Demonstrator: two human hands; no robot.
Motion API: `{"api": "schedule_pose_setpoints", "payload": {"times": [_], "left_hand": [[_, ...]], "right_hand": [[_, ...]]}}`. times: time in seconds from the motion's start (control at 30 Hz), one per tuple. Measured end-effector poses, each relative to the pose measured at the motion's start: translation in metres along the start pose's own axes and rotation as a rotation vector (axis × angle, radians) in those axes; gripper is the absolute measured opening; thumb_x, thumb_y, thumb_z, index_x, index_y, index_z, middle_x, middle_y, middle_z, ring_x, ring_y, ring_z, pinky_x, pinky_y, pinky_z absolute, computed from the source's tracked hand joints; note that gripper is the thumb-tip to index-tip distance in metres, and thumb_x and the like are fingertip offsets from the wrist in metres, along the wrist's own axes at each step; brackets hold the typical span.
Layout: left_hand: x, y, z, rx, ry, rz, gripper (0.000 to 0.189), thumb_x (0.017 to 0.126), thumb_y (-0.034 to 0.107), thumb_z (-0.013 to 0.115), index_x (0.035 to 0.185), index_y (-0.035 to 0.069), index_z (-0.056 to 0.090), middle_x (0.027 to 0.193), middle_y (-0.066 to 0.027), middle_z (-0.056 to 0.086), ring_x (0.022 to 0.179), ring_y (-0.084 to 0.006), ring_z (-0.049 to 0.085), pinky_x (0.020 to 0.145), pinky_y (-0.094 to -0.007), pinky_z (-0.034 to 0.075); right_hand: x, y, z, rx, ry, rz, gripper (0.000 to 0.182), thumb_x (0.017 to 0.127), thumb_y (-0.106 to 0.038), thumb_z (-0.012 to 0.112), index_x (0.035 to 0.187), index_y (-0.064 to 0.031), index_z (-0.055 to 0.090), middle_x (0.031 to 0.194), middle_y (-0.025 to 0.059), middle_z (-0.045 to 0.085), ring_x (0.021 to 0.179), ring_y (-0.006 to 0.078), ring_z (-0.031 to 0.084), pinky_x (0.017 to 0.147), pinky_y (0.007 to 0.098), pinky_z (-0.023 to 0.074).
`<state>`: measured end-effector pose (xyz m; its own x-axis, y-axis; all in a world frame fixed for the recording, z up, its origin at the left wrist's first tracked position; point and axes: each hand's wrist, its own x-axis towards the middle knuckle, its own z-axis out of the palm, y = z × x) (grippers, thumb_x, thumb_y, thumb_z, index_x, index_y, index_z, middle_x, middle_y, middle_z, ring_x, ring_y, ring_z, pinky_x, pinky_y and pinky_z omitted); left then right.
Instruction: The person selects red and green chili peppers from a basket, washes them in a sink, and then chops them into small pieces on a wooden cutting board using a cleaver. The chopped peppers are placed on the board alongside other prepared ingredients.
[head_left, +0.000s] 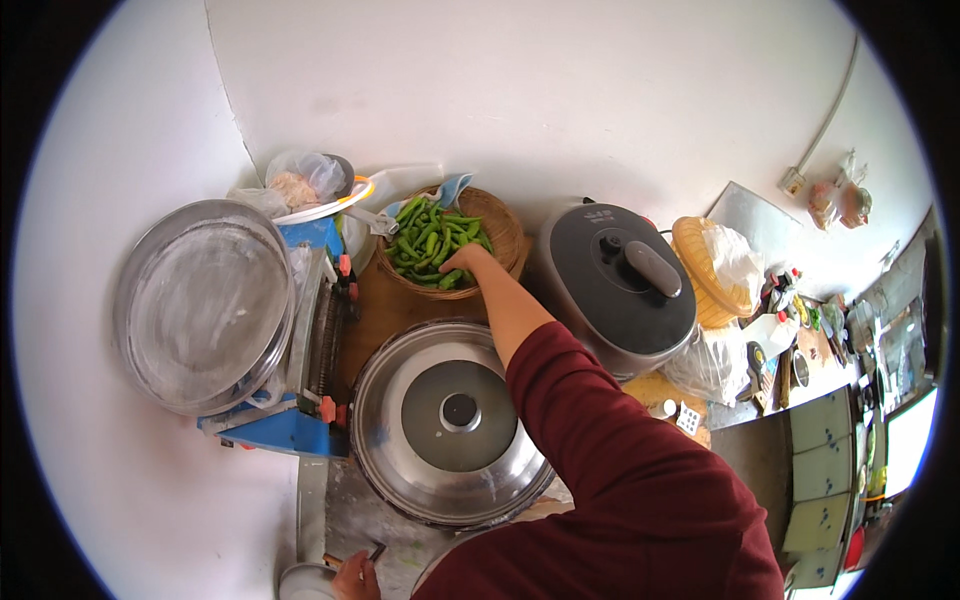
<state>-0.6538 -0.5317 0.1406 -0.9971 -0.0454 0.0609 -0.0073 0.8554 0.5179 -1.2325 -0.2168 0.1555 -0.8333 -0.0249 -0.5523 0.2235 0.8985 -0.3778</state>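
My right hand (466, 259) reaches into a round wicker basket (505, 225) of green peppers (429, 238). Its fingers are down among the peppers at the near right side, and their tips are partly hidden, so a hold cannot be told. A blue and white cloth (454, 190) lies at the basket's back edge. Down at the bottom of the picture, my left hand (357, 579) is closed around a small thing with a dark end, perhaps a knife, beside the rim of a pale bowl (307, 583). Between the hands sits a large steel lid (382, 420) with a glass centre and a black knob.
A dark electric pressure cooker (600, 300) stands right of the basket. On the left, a large round metal pan (210, 315) rests on a blue machine (277, 431) with rollers. Further right are a yellow plastic basket (694, 281), plastic bags (709, 364) and a cluttered counter.
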Motion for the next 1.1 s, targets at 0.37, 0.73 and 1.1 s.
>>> {"api": "schedule_pose_setpoints", "payload": {"times": [0.37,0.73,1.1], "left_hand": [[0.002,0.001,0.002,-0.028,-0.051,-0.086,0.025,0.089,0.021,0.052,0.105,0.004,0.061,0.096,-0.0175,0.064,0.086,-0.0362,0.059,0.074,-0.0427,0.049],[0.002,0.019,-0.008,-0.171,0.072,-0.106,0.024,0.088,0.02,0.053,0.103,0.002,0.062,0.099,-0.0185,0.064,0.088,-0.0344,0.06,0.076,-0.0408,0.048],[-0.002,0.022,-0.007,-0.052,-0.061,-0.122,0.022,0.088,0.013,0.05,0.103,0.001,0.061,0.096,-0.0179,0.064,0.087,-0.034,0.06,0.076,-0.041,0.049]], "right_hand": [[0.017,-0.002,0.017,0.351,0.173,0.24,0.083,0.075,-0.038,0.071,0.134,0.006,0.033,0.126,0.0227,0.048,0.11,0.0297,0.052,0.088,0.0406,0.0478],[-0.066,-0.006,-0.042,0.553,0.706,0.205,0.03,0.076,-0.028,0.068,0.093,-0.004,0.062,0.082,0.0138,0.065,0.073,0.0264,0.062,0.065,0.0412,0.0501],[0.018,-0.004,-0.04,-0.016,0.664,-0.19,0.035,0.076,-0.032,0.07,0.1,-0.0085,0.061,0.087,0.01,0.064,0.082,0.0274,0.062,0.068,0.0416,0.0516]]}}
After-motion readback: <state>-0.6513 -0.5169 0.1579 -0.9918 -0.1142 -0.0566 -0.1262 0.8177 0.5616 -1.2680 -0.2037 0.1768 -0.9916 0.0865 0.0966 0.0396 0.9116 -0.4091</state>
